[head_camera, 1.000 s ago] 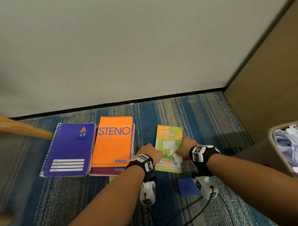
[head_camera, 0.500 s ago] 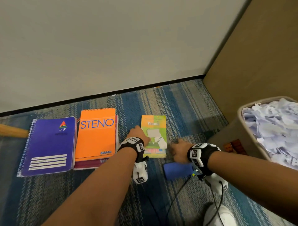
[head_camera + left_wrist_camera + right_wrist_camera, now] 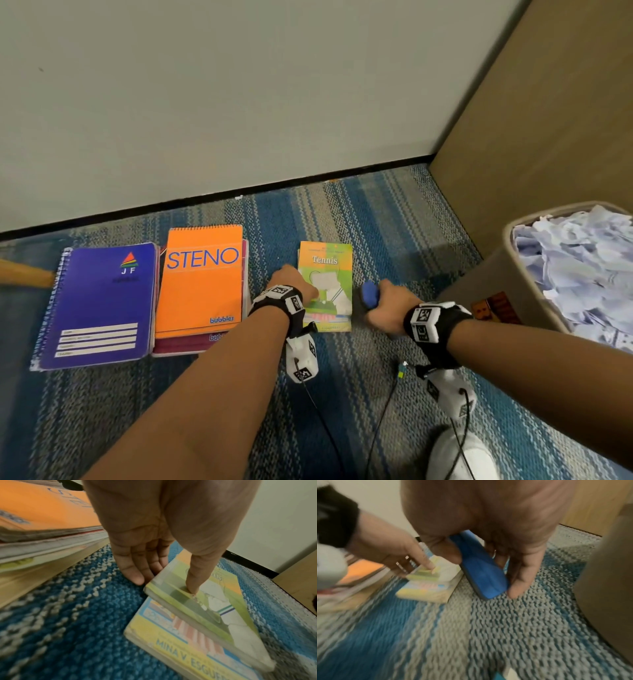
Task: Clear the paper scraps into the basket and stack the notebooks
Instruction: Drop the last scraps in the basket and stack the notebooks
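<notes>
Left hand point(image 3: 291, 286) is down on the Tennis book point(image 3: 327, 274), thumb on the cover, and the left wrist view shows what the head view hides: the fingers point(image 3: 135, 566) tucked under the book's left edge, lifting it off a second book point(image 3: 181, 639) beneath. Just right of that book, the right hand point(image 3: 388, 305) grips a blue pad point(image 3: 370, 294); its wrist view shows thumb and fingers wrapped around the pad point(image 3: 481, 572), low over the carpet. Left of the left hand sits the orange STENO pad point(image 3: 202, 281), then the purple notebook point(image 3: 99, 305). Right of the right hand, the basket point(image 3: 513, 270) is heaped with scraps point(image 3: 582, 260).
</notes>
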`<state>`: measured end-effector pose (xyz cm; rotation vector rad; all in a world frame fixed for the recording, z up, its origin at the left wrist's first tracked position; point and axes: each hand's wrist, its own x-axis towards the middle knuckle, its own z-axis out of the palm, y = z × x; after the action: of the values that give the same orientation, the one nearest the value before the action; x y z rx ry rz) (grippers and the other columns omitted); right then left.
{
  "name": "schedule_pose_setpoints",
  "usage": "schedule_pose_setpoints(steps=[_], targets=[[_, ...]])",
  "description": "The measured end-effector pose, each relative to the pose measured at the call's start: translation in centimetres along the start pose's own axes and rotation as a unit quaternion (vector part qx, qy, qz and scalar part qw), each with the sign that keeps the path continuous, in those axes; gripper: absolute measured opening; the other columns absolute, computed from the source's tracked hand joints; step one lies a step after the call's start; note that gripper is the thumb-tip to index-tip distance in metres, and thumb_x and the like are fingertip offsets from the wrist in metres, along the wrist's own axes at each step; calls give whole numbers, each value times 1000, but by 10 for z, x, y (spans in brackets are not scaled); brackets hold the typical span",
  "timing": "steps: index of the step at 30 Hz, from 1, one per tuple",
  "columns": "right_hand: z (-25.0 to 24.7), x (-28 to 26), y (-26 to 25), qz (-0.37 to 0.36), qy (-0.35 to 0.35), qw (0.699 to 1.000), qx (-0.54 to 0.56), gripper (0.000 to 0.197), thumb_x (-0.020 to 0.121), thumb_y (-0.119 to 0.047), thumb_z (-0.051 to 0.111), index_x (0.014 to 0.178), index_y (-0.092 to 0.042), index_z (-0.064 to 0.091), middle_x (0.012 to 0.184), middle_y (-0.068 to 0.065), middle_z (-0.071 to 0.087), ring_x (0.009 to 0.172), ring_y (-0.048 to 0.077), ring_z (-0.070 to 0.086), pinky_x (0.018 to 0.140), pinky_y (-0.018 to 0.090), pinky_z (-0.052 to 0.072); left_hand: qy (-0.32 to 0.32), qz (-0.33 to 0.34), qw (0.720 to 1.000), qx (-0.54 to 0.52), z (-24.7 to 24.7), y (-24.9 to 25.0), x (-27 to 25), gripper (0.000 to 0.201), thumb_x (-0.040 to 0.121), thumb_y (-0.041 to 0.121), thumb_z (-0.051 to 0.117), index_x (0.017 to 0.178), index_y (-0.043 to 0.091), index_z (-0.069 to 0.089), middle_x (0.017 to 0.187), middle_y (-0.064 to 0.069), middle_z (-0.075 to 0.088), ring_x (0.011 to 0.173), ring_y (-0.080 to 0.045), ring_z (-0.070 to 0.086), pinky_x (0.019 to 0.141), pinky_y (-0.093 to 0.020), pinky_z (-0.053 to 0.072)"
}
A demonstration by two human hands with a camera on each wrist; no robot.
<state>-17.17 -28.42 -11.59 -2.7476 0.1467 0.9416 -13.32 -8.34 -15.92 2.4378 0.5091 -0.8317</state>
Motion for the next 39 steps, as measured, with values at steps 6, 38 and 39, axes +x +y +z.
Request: schedule_pose_setpoints(steps=[6, 38, 39], targets=[[-12, 32, -4, 107, 0, 988, 115, 85, 82, -55, 65, 140, 0, 36, 137, 20, 51, 117, 35, 56, 91, 36, 49, 41, 5, 999, -32, 7, -2, -4, 36, 84, 42, 64, 84, 9, 52, 108, -15, 63, 87, -32, 60, 64, -32, 44], [-10, 53, -230, -168, 55, 980, 93, 82, 74, -57, 73, 130, -8, 37, 118, 14, 61, 104, 34, 61, 79, 37, 51, 157, 20, 957, 242, -246, -121, -28, 29, 89, 23, 52, 107, 4, 64, 111, -19, 65, 98, -36, 63, 72, -32, 47], [-4, 53, -238, -172, 47, 981, 78, 86, 74, -57, 72, 133, -7, 33, 119, 14, 60, 105, 35, 61, 80, 37, 52, 162, 5, 955, 249, -256, -140, -29, 30, 88, 24, 53, 108, 4, 64, 111, -20, 65, 98, -36, 63, 73, -32, 48]])
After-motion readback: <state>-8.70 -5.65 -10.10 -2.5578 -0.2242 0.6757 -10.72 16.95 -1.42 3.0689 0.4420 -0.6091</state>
